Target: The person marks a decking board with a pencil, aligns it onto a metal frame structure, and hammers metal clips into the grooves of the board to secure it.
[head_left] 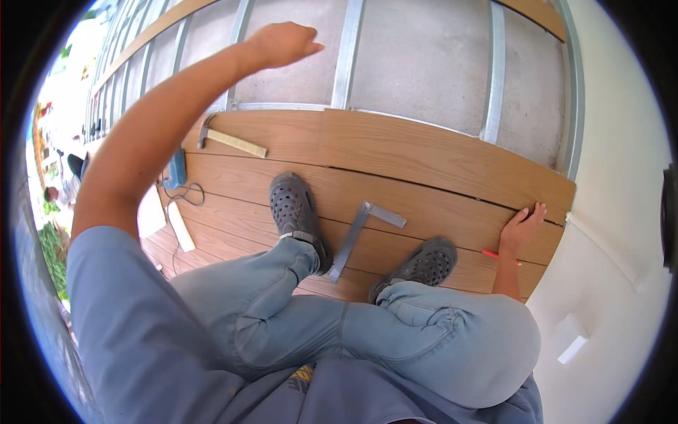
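My left hand is raised over the metal joists at the far side, fingers curled into a fist; what it holds, if anything, is hidden. My right hand lies on the wood-grain deck boards near the wall, fingers stretched out at the dark gap beside the farthest board. Under my right wrist lies a thin red pencil-like stick. Between my shoes rests a metal try square. A claw hammer with a pale wooden handle lies on the boards at the left, nearer my left arm.
Beyond the laid boards run bare metal joists over a concrete floor. A white wall bounds the right side. At the left are a blue box-shaped thing with a dark cord and white offcut pieces. Another person is far left.
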A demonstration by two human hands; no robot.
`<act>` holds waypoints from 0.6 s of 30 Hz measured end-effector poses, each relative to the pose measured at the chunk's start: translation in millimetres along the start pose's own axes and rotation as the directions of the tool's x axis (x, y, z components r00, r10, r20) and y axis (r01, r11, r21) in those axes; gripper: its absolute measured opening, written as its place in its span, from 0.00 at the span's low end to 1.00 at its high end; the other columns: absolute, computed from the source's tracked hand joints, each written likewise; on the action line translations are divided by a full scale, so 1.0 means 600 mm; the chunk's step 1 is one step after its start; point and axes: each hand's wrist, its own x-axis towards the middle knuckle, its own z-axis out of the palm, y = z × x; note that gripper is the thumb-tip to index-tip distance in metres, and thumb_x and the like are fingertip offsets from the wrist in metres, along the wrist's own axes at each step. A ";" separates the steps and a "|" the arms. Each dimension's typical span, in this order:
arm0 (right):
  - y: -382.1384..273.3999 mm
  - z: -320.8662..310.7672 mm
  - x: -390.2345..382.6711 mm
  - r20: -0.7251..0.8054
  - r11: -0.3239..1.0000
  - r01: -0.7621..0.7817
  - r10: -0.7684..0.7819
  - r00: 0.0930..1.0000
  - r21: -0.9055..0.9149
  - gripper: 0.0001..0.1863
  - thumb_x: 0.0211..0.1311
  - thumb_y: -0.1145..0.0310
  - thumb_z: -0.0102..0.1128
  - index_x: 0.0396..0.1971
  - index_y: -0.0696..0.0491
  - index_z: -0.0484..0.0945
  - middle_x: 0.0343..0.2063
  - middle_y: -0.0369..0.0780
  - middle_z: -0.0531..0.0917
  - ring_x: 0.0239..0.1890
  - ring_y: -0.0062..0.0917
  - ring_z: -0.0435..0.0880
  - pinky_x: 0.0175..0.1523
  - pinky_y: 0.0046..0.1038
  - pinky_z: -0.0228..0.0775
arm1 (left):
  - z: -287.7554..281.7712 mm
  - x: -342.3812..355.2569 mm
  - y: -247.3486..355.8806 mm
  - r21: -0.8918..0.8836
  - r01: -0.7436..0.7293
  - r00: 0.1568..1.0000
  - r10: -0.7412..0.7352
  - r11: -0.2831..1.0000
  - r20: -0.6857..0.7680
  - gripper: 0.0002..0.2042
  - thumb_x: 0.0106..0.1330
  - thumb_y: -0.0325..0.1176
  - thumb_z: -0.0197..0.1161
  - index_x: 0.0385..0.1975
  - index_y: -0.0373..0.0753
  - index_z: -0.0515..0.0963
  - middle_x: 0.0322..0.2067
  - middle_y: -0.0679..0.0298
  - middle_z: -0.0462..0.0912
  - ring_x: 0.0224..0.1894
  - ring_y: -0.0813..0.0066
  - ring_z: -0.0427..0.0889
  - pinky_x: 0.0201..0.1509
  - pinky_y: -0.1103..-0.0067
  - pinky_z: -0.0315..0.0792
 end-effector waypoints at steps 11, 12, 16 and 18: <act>0.007 -0.014 0.006 0.127 0.994 0.056 -0.043 0.991 -0.096 0.24 0.75 0.64 0.44 0.61 0.66 0.68 0.67 0.54 0.66 0.71 0.47 0.62 0.73 0.42 0.54 | 0.332 -0.354 -0.176 -0.454 0.676 0.681 -0.727 0.581 0.086 0.26 0.66 0.57 0.59 0.39 0.34 0.81 0.36 0.46 0.85 0.45 0.48 0.83 0.49 0.61 0.75; 0.022 -0.028 0.017 0.200 0.999 0.044 -0.041 0.979 -0.012 0.24 0.76 0.63 0.45 0.61 0.65 0.68 0.66 0.54 0.68 0.70 0.46 0.65 0.72 0.40 0.57 | 0.366 -0.359 -0.169 -0.438 0.768 0.546 -0.835 0.468 0.064 0.30 0.65 0.60 0.59 0.38 0.31 0.81 0.33 0.45 0.85 0.41 0.49 0.84 0.47 0.61 0.75; 0.077 -0.068 0.070 0.462 0.984 -0.132 0.063 0.885 0.119 0.21 0.74 0.63 0.49 0.58 0.62 0.72 0.57 0.52 0.79 0.60 0.41 0.78 0.64 0.33 0.68 | 0.462 -0.362 -0.184 -0.556 0.804 0.464 -0.809 0.213 0.362 0.35 0.65 0.65 0.58 0.35 0.29 0.81 0.21 0.51 0.81 0.22 0.62 0.84 0.31 0.71 0.79; 0.060 -0.089 0.125 0.595 0.996 -0.091 0.066 0.801 0.012 0.19 0.73 0.63 0.51 0.55 0.61 0.74 0.51 0.48 0.82 0.54 0.35 0.81 0.59 0.34 0.71 | 0.477 -0.349 -0.161 -0.709 0.703 0.371 -0.823 -0.054 0.431 0.35 0.63 0.63 0.62 0.32 0.25 0.80 0.18 0.56 0.79 0.14 0.70 0.79 0.21 0.75 0.76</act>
